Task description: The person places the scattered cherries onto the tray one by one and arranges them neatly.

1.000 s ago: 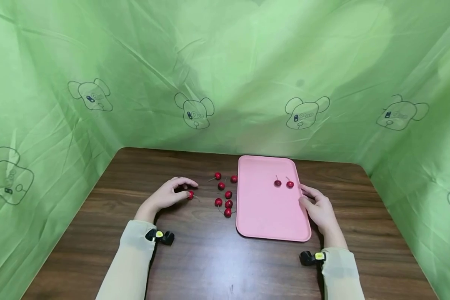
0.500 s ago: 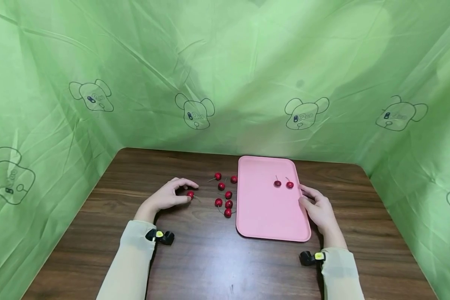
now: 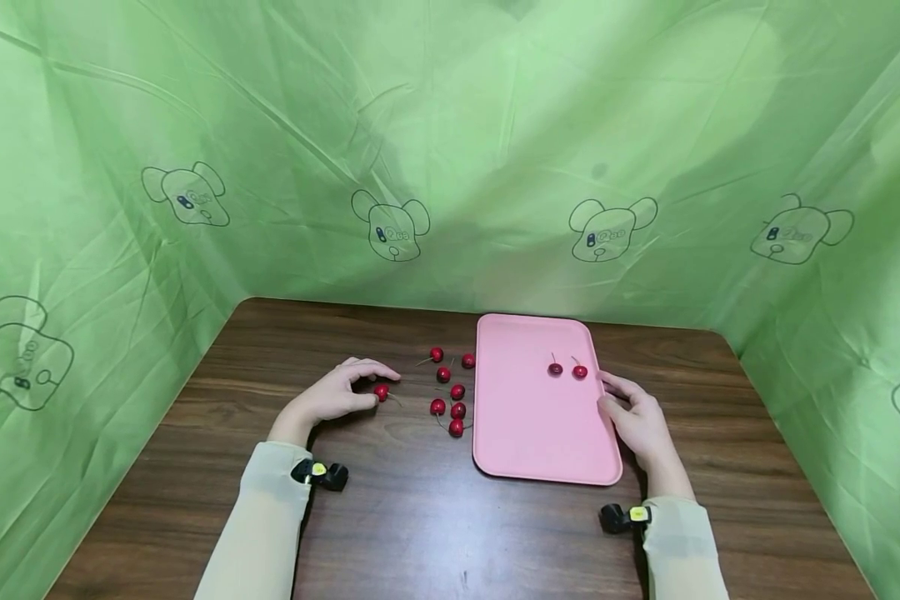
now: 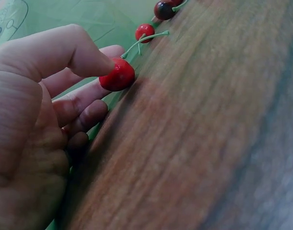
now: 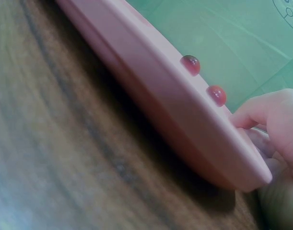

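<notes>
A person's left forearm (image 3: 258, 517) and right forearm (image 3: 678, 537), both in pale long sleeves, reach forward, angled inward and well apart. The left hand (image 3: 335, 392) turns inward, its index finger (image 3: 377, 367) stretched beyond the bent thumb (image 4: 64, 45), other fingers curved beneath. The right hand (image 3: 640, 418) points inward, thumb (image 3: 612, 407) and index finger (image 3: 619, 382) lightly bent.

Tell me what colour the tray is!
The tray is pink; the head view shows it best.
</notes>
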Available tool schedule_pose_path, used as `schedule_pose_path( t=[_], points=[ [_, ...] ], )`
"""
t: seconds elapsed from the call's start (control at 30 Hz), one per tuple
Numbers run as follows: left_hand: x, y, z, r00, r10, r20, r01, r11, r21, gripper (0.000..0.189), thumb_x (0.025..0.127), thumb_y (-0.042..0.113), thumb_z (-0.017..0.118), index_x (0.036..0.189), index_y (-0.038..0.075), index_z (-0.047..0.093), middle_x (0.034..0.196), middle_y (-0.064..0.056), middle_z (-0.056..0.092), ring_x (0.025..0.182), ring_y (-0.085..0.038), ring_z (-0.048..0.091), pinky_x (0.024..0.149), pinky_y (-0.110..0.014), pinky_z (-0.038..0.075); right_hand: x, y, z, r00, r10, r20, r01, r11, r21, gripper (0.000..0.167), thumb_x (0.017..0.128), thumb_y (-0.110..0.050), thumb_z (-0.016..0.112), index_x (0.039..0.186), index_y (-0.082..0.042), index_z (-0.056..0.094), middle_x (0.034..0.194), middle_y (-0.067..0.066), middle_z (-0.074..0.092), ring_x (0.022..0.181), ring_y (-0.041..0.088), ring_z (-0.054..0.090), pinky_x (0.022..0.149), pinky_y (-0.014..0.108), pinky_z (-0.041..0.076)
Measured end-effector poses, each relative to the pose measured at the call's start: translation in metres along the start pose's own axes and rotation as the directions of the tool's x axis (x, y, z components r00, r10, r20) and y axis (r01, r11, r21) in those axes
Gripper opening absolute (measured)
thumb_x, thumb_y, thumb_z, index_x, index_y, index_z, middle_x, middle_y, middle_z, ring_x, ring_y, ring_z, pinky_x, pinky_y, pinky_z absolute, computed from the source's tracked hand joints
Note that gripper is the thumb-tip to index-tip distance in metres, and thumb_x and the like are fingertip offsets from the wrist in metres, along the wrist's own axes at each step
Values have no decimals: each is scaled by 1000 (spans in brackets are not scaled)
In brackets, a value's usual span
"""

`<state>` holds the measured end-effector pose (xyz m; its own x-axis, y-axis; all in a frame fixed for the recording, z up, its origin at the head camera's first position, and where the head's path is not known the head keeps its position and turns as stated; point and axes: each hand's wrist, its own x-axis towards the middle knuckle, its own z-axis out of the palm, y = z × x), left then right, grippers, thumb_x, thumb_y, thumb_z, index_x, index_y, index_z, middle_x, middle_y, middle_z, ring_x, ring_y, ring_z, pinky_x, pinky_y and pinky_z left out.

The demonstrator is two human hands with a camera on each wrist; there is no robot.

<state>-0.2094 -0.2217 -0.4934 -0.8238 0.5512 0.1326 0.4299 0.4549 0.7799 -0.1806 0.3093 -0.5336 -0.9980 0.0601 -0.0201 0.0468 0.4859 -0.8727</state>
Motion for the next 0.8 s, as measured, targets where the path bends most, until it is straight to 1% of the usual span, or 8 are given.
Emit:
schedule_pose_path(
  t=[0.1,0.13,0.23,0.33,0.37,0.57,0.67,0.8],
  points=[
    [0,1,0,1000,-9,-5,9,1000,-20,45,91,-7,74,135,1,74,138,-19,72,128,-42,54,109,-56,40,0,1,-1,1000,-2,-1,2,1000,-1,48,111,-14,61,158,-6,56,153,27,57,138,42,59,88,7,45],
    [1,-1,0,1000,-11,-6,11,1000,-22,44,91,-8,74,134,0,74,138,-19,72,127,-42,54,109,-55,40,0,1,-1,1000,-4,1,4,1000,0,48,111,-13,61,159,-6,56,154,27,57,138,42,59,89,7,45],
    [4,-19,5,1000,-23,-11,23,1000,-10,43,92,-8,75,134,1,75,138,-18,72,129,-42,53,110,-53,38,0,1,-1,1000,-5,1,5,1000,1,48,111,-13,61,158,-6,57,154,27,57,139,41,59,89,6,44],
    [6,-39,9,999,-36,-19,36,999,-2,43,92,-6,77,133,6,76,137,-13,73,133,-38,52,112,-51,37,0,1,-1,1000,-7,0,7,1000,-1,48,111,-13,61,158,-6,57,154,26,57,139,41,59,89,6,44],
    [6,-43,10,999,-40,-22,40,999,-5,43,92,-5,78,133,8,77,137,-11,73,133,-37,52,112,-53,37,0,1,-1,1000,-8,0,8,1000,-1,48,111,-12,61,158,-6,57,154,26,57,139,41,59,89,6,44],
    [6,-46,9,999,-49,-19,49,999,-1,42,92,2,81,130,21,79,132,1,75,129,-27,54,110,-52,39,1,2,-1,1000,-1,1,1,1000,-9,48,111,-13,61,159,-6,56,154,27,57,139,41,58,89,5,43],
    [6,-46,8,999,-49,-12,49,999,6,42,93,4,81,129,25,79,131,5,75,129,-25,54,111,-51,39,0,1,-2,1000,5,0,-5,1000,-13,48,111,-12,61,159,-7,56,154,26,57,139,40,59,89,5,43],
    [6,-47,8,999,-46,-10,46,999,14,41,94,6,80,130,26,79,130,6,75,129,-26,54,111,-52,39,0,1,-2,1000,6,1,-6,1000,-14,48,111,-12,61,159,-7,56,154,26,57,139,40,59,89,5,43]
  ],
)
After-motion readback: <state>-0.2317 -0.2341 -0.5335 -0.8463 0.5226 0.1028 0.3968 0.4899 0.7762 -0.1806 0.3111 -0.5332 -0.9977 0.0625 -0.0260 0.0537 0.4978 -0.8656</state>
